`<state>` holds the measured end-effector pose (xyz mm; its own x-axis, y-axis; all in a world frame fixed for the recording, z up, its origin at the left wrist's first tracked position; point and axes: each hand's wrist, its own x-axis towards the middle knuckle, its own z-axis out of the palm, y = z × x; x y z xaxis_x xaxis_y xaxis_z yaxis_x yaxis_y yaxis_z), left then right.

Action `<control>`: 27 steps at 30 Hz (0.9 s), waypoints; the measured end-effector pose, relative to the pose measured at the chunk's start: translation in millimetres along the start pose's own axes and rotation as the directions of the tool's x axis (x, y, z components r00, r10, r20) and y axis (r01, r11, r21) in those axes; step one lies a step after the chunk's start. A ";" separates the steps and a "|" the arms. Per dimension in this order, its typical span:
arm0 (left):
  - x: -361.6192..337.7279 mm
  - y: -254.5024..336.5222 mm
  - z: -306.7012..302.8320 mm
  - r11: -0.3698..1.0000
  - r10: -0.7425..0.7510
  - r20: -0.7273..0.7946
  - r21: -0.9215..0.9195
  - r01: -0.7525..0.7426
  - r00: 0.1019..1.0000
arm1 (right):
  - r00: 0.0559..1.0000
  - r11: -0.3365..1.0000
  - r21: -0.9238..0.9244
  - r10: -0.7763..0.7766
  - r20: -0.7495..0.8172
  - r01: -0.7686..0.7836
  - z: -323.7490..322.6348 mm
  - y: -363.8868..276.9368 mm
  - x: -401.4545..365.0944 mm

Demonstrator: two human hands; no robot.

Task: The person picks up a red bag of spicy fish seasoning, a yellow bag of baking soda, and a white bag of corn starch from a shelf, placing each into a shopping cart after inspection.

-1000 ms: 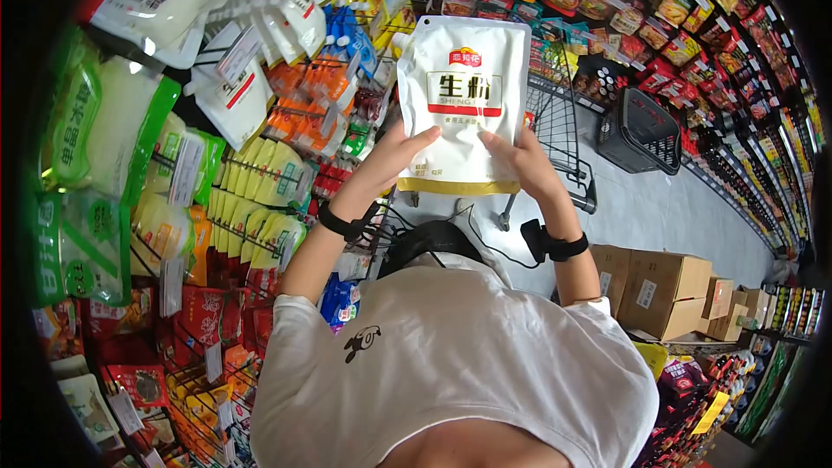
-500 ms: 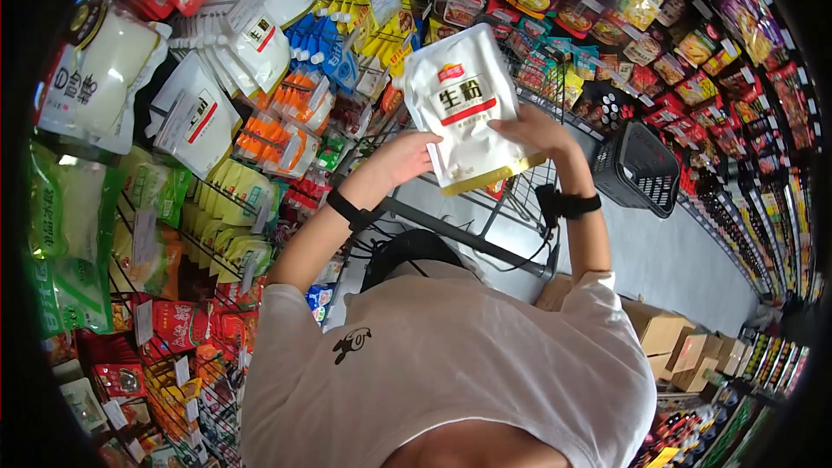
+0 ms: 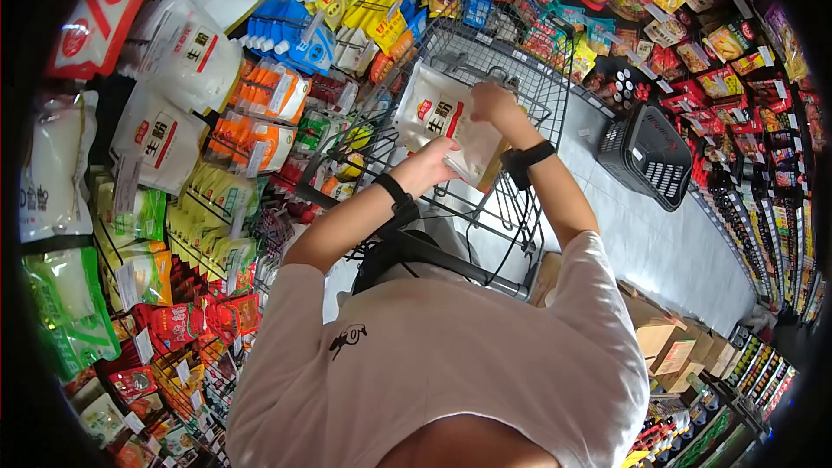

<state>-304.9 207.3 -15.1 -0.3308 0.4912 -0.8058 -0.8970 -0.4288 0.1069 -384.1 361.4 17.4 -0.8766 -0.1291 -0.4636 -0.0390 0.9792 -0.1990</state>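
A white bag of starch (image 3: 425, 117) with a red logo and black characters is held tilted over the wire shopping cart (image 3: 451, 42). My left hand (image 3: 431, 166) grips its lower left edge, thumb on the front. At the bag's right side, my right hand (image 3: 498, 106) has its fingers curled closed against it; the fingertips are partly hidden. Black bands circle both wrists. Matching white starch bags (image 3: 160, 140) hang on the rack to the left.
Left of me, hooks carry orange-capped pouches (image 3: 264, 91), blue pouches (image 3: 290, 35) and green bags (image 3: 69, 308). A dark plastic basket (image 3: 646, 156) stands on the floor at right, before shelves of packets. Cardboard boxes (image 3: 676, 342) sit behind at lower right.
The starch bag has gone lower and tilted, now over the cart. Both hands moved down with it, and my right hand's fingers have curled at its right side. The view has shifted slightly.
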 end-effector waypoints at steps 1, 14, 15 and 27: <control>9.2 -4.0 -0.7 1.000 -0.008 -0.007 -0.013 0.008 1.000 | 1.000 1.000 0.004 0.025 0.019 -0.025 6.8 -0.6 1.0; 93.3 -43.0 -78.7 0.789 0.076 0.112 0.601 -0.129 0.991 | 0.999 0.998 -0.049 0.047 -0.012 -0.047 119.9 34.9 31.7; 93.4 -43.2 -71.4 0.911 -0.008 -0.037 0.411 0.023 0.999 | 0.998 0.998 -0.036 0.045 -0.038 -0.047 131.0 39.5 33.9; 101.0 -33.8 -76.7 0.856 -0.016 -0.027 0.517 0.028 1.000 | 0.965 0.991 -0.065 0.100 -0.242 -0.119 139.7 33.8 22.4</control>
<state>-285.5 213.3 -144.8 -0.3082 0.4774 -0.8229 -0.9282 0.0386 0.3700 -338.1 369.7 -120.3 -0.9660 0.0107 -0.2583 0.0342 0.9957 -0.0863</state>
